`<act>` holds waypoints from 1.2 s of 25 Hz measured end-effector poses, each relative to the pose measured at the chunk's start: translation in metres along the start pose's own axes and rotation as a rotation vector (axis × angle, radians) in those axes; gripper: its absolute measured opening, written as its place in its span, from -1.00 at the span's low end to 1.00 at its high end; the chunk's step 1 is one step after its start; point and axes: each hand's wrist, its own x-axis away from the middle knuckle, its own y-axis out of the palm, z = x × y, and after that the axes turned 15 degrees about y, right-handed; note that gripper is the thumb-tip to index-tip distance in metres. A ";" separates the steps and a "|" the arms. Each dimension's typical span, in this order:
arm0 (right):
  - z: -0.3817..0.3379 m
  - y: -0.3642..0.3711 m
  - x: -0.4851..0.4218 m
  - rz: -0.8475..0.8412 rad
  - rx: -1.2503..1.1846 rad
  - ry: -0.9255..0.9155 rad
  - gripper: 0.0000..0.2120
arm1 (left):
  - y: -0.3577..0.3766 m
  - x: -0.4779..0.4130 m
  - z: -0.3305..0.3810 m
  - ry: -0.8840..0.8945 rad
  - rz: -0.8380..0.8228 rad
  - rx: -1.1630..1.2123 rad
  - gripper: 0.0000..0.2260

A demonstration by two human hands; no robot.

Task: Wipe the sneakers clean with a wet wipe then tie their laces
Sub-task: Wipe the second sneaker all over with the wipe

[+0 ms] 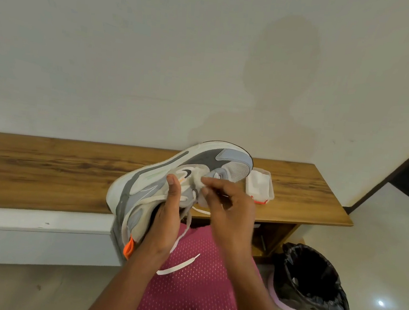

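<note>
A grey and white sneaker [160, 183] with an orange heel tab is held up on its side above my lap, toe pointing away to the right. My left hand [166, 216] grips it at the collar, thumb on the side panel. My right hand [228, 208] pinches a crumpled white wet wipe [199, 178] against the sneaker's side near the dark logo. Its white laces [178, 265] hang loose and untied over my pink garment. Only one sneaker is in view.
A wooden bench top [45, 173] runs along the white wall. A white wet wipe pack [259, 187] lies on it behind the sneaker's toe. A bin lined with a black bag [311, 279] stands on the tiled floor at the right.
</note>
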 end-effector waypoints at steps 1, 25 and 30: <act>-0.005 -0.007 -0.005 -0.033 -0.135 0.133 -0.79 | -0.003 0.000 -0.003 -0.004 0.010 -0.004 -0.58; 0.007 0.005 -0.020 0.198 0.468 -0.487 -0.73 | -0.007 -0.004 -0.009 -0.032 -0.006 0.197 -0.38; 0.001 0.017 0.009 -0.065 0.282 -0.303 -0.65 | -0.007 0.001 -0.003 -0.085 0.023 0.349 -0.49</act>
